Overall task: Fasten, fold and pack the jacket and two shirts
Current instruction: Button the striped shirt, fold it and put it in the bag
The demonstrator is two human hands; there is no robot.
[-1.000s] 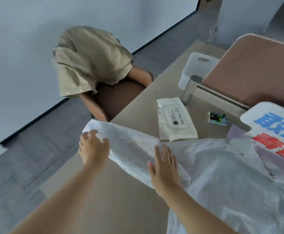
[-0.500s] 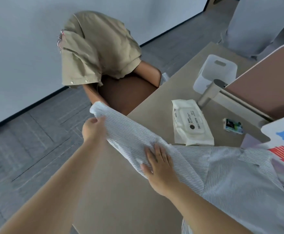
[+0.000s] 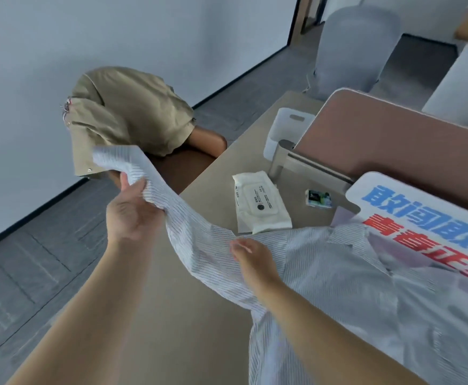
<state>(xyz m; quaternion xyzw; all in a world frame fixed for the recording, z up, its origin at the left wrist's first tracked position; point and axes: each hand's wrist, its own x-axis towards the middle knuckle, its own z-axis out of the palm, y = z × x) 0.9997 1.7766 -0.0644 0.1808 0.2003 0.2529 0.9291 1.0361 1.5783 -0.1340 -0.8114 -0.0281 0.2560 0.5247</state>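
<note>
over on the left a khaki jacket [image 3: 127, 115] is draped over the back of a brown chair [image 3: 183, 165], off the table. just in front of it the person's left hand [image 3: 133, 215] is clenched around the sleeve [image 3: 133, 168] of the striped shirt [image 3: 338, 287], holding it up in the air with the cuff end flopping above the fist. the right hand [image 3: 255, 259] is down where the sleeve meets the body, fingers curled into the cloth and pinching it. the rest of the shirt lies spread on the table [image 3: 171, 315] towards the right, collar up near a sign [image 3: 421, 212] with blue and red characters. past the hands sit a pack of wipes [image 3: 258, 204], a small packet [image 3: 318, 198], and a white bin [image 3: 288, 132] next to a brownish divider [image 3: 394, 145].
</note>
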